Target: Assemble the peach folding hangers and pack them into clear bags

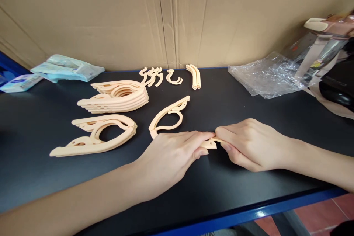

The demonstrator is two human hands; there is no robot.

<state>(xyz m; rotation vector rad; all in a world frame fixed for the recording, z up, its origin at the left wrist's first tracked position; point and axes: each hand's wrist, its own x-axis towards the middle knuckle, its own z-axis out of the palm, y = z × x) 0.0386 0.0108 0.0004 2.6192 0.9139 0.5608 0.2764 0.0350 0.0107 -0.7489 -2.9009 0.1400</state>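
A cream plastic folding hanger (166, 113) lies on the dark table, one curved arm showing beyond my left hand (173, 160). My left hand is closed over its near arm, whose holed end (211, 145) pokes out past the thumb. Close beside it, my right hand (250, 145) pinches a thin cream part (218, 139) at that end; the fingers cover most of it. To the left are a small stack of folded hangers (96, 149) and a taller stack (121, 107) behind it.
Several loose cream hooks (151, 76) and a few curved hanger arms (193, 76) lie near the cardboard wall (110, 18). Blue tissue packs (68, 68) sit at back left. A clear plastic bag (268, 75) and a strapped bottle (329, 44) occupy the right. The blue table edge (260, 214) runs nearest me.
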